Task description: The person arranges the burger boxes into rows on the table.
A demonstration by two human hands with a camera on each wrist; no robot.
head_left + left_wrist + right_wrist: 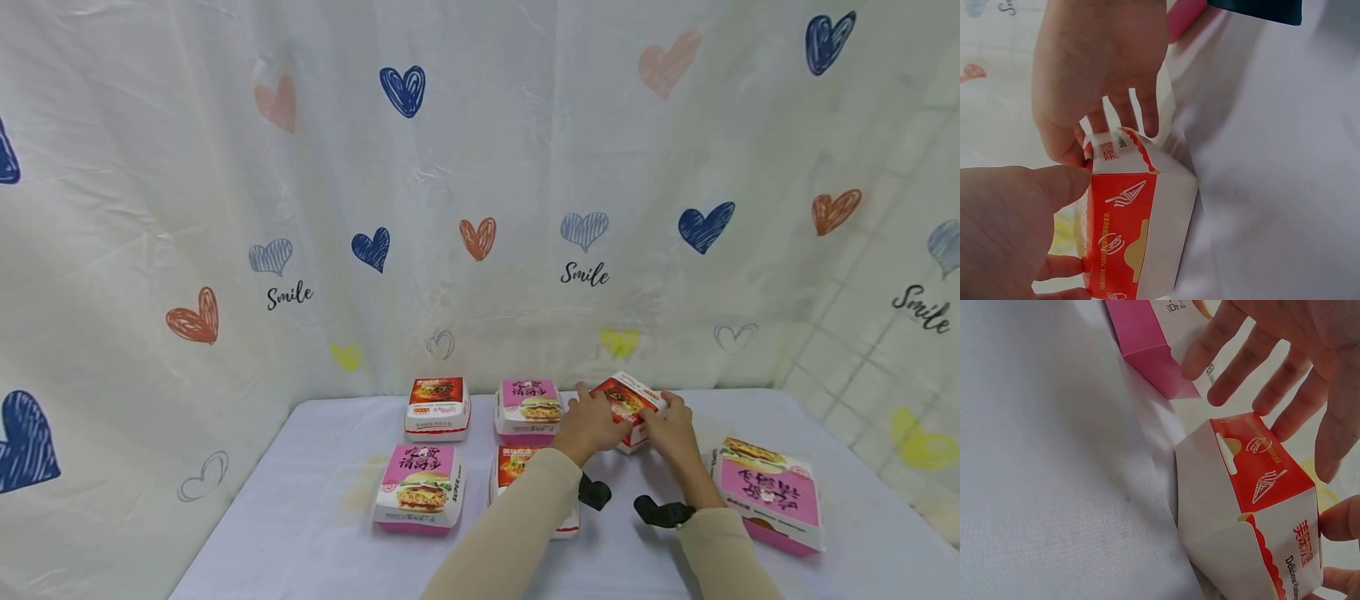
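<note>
A red-and-white burger box [628,402] sits turned at an angle near the back right of the table. My left hand [596,423] is at its left side; in the right wrist view the left hand's fingers [1244,365] are fairly straight and spread, some tips touching the box's edge. At the opposite end, my right hand [672,429] holds the box, its thumb on the top edge and fingers at the end face, as the left wrist view shows. The red burger box [1122,231] has its lid closed. Whether its base rests fully on the cloth is unclear.
Left of the hands stand a red burger box [437,410], a pink one [527,408] and a nearer pink one [420,487]. Another red box [513,467] is partly behind my left sleeve. A larger pink box [768,492] lies at right. Behind hangs a heart-printed curtain [480,167].
</note>
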